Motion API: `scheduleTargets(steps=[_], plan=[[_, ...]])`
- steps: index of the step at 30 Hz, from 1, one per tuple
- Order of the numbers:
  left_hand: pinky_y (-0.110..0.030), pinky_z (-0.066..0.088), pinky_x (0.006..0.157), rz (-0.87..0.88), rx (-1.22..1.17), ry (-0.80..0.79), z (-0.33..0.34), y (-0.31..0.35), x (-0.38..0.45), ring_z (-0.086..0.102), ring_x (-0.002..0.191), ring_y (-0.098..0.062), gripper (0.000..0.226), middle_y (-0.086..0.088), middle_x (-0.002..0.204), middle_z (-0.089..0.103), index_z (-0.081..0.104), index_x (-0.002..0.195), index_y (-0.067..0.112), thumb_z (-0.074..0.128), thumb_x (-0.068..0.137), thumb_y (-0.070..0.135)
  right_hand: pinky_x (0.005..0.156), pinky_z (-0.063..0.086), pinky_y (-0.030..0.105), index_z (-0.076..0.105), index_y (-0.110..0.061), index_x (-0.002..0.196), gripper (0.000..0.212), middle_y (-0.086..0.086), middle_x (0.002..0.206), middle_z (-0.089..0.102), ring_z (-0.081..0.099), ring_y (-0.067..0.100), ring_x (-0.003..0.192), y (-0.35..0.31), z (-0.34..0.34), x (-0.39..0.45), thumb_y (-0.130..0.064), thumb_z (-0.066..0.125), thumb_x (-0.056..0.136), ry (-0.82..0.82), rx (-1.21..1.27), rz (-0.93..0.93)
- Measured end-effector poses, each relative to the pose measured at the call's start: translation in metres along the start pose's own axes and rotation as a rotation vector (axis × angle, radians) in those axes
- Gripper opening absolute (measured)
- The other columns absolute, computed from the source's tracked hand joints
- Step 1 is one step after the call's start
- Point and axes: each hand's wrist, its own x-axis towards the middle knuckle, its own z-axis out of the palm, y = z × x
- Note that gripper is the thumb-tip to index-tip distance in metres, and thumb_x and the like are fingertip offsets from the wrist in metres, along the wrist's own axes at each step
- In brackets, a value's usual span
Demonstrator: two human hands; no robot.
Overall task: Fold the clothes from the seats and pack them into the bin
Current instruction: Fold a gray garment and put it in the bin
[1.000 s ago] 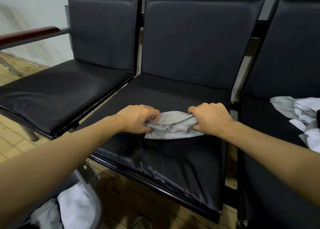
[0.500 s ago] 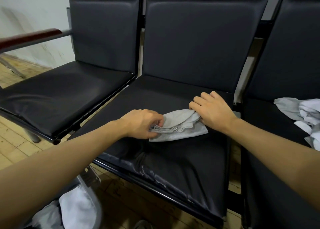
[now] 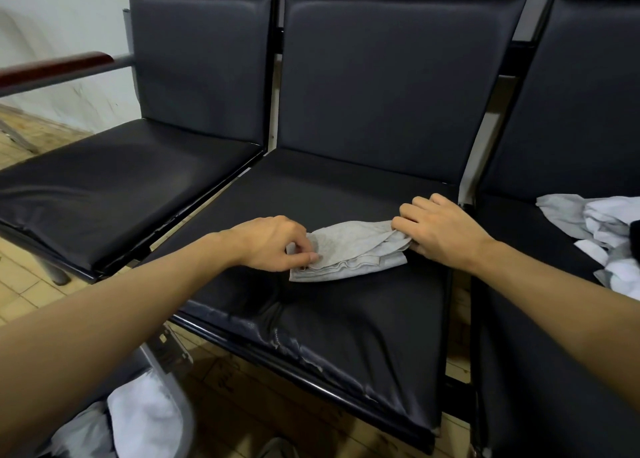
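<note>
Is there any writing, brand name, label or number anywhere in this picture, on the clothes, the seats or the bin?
None can be read.
Grey folded cloth: no print or tag shows.
Black seats: no label or number.
Pile of clothes on the right seat: plain.
Bin: no marking visible.

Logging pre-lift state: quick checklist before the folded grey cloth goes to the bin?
1. Small grey folded cloth lies flat on the middle black padded seat: ok.
2. Left hand grip pinches the cloth's left end: ok.
3. Right hand holds the right end: ok.
4. Fold tidy: not ok, layers are fanned at the front edge.
5. Grey bin at lower left has room: cannot tell, mostly out of frame.
6. Unfolded white and grey clothes remain on the right seat: not ok.
</note>
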Motion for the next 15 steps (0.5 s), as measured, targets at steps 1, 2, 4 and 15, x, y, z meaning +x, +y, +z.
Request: scheduleTargets(steps=[1,2,4,15], plan=[[-0.032,0.052,0.071,-0.009,0.021,0.02,-0.001,-0.001,0.0,0.058,0.079,0.001,0.035,0.018,0.094,0.062,0.074,0.095,0.038,0.048,0.099,0.061,0.069,0.043,0.038,0.064,-0.018,0.104,0.043,0.003,0.097,0.06,0.056,0.024,0.082,0.0,-0.002,-0.001,-0.021,0.09,0.07,0.003,0.0,-0.007],[-0.032,0.049,0.071,-0.022,0.049,0.047,-0.002,-0.003,0.001,0.055,0.076,0.002,0.027,0.018,0.098,0.06,0.073,0.1,0.039,0.051,0.1,0.055,0.069,0.043,0.038,0.063,-0.018,0.105,0.043,0.003,0.097,0.06,0.055,0.024,0.082,0.0,-0.003,-0.002,-0.02,0.089,0.071,0.005,0.002,-0.016],[-0.032,0.047,0.072,-0.049,0.098,0.094,-0.001,-0.005,0.001,0.052,0.072,0.0,0.021,0.018,0.108,0.055,0.068,0.112,0.041,0.053,0.1,0.05,0.07,0.042,0.037,0.062,-0.018,0.107,0.042,0.004,0.099,0.058,0.054,0.023,0.082,0.0,-0.004,-0.005,-0.016,0.086,0.073,0.004,0.009,-0.033],[-0.03,0.045,0.074,-0.032,0.134,-0.014,0.005,0.002,0.01,0.057,0.088,-0.008,0.046,0.015,0.124,0.044,0.057,0.132,0.045,0.064,0.092,0.065,0.078,0.049,0.04,0.067,-0.018,0.127,0.033,0.005,0.113,0.059,0.054,0.024,0.094,-0.003,-0.037,0.003,-0.022,0.069,0.094,0.155,0.156,-0.02]])
